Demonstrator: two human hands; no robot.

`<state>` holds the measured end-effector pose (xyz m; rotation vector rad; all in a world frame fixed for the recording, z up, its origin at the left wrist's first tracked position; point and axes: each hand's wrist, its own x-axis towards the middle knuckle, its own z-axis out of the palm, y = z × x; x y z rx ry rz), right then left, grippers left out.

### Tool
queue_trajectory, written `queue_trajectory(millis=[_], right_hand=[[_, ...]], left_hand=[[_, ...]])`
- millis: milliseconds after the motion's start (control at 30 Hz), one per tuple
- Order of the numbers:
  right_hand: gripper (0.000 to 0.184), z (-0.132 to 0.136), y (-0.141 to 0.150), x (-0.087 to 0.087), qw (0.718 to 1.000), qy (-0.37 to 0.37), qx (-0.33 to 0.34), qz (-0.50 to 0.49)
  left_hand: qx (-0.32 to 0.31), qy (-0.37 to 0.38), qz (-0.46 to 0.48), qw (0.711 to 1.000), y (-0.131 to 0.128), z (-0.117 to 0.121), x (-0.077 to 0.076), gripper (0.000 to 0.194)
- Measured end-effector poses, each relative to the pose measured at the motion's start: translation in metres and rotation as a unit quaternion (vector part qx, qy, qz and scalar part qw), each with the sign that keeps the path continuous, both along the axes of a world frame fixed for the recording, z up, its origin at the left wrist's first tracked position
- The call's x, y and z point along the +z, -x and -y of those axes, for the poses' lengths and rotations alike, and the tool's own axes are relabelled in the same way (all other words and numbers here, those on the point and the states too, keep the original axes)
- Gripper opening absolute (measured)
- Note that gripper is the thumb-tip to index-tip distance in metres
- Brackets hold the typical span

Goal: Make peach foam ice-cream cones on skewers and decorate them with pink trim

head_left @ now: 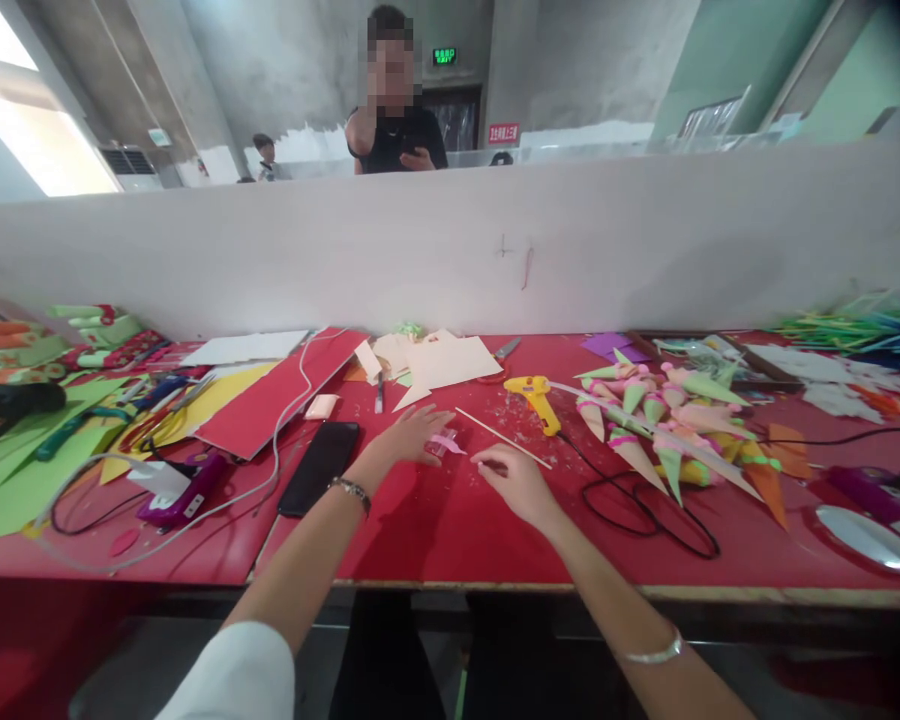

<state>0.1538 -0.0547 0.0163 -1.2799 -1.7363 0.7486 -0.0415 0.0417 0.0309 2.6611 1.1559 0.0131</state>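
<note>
The left hand (418,432), grip apart, was at a small translucent pink strip (445,443); the right hand (516,482), at its 4 o'clock, had fingertips together (contents unclear). Positioning seemed underway, needing steadiness next.

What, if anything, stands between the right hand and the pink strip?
Nothing visible: the right hand is close to the pink strip at the left hand, with no object between. The thin stick lies farther out, off that path.
</note>
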Motion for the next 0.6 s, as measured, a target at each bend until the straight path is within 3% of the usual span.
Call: queue_trajectory(millis=[133, 233, 367, 600], right_hand=[[0.015, -0.028, 0.010, -0.008, 0.999, -0.013, 0.001, 0.036], [0.014, -0.044, 0.017, -0.018, 0.999, -0.015, -0.007, 0.044], [0.013, -0.048, 0.019, -0.024, 0.999, -0.015, 0.010, 0.050], [0.014, -0.037, 0.015, -0.017, 0.997, 0.002, 0.078, 0.021]], left_hand=[[-0.039, 0.023, 0.019, 0.999, -0.003, -0.014, -0.003, 0.061], [-0.024, 0.003, 0.043, 0.999, -0.001, -0.009, -0.007, 0.047], [0.032, -0.018, 0.075, 0.996, 0.004, 0.008, -0.018, 0.052], [0.098, -0.027, 0.197, 0.975, 0.003, 0.041, -0.032, 0.057]])
